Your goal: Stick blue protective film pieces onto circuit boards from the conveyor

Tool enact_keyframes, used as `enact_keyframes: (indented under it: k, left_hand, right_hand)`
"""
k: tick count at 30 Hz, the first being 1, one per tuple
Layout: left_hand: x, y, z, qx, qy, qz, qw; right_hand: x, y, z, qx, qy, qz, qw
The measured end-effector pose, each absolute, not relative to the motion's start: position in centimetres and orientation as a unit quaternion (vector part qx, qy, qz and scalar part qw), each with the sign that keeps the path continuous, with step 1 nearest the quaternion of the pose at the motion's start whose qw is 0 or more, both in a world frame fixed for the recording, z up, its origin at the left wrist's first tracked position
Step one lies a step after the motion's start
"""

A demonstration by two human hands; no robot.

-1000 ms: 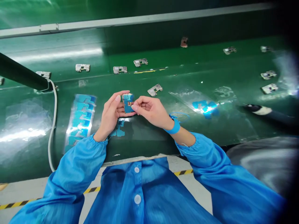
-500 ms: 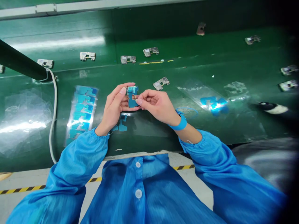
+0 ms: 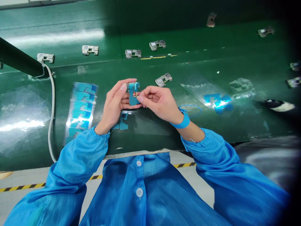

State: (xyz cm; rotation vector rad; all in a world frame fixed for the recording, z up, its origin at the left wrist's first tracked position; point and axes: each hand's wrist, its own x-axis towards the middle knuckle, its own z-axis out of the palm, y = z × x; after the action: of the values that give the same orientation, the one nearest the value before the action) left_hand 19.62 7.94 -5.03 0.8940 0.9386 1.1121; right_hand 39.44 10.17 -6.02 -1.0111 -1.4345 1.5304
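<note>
My left hand cradles a small circuit board with blue film on it and gold-coloured contacts. My right hand presses its fingertips against the board's right side, pinching it against my left fingers. A blue wrist strap circles my right wrist. Just below my hands lie loose blue film pieces. To the left, a clear strip of blue film pieces lies on the green conveyor belt. Part of the board is hidden behind my fingers.
Several metal-shielded boards, such as one near my hands, lie on the belt. Clear film with blue pieces lies to the right. A white cable and a black pipe run at the left.
The whole scene has shifted upward in the view as the head moved. The board stays held between both hands, and the fingers keep their grip.
</note>
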Motion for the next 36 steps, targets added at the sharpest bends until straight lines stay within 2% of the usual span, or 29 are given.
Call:
enact_keyframes:
  k: [36]
  left_hand:
    - [19.78, 7.96, -5.45, 0.433, 0.421, 0.483, 0.634]
  right_hand:
    - [39.33, 10.25, -5.88, -0.416, -0.568, 0.596, 0.385]
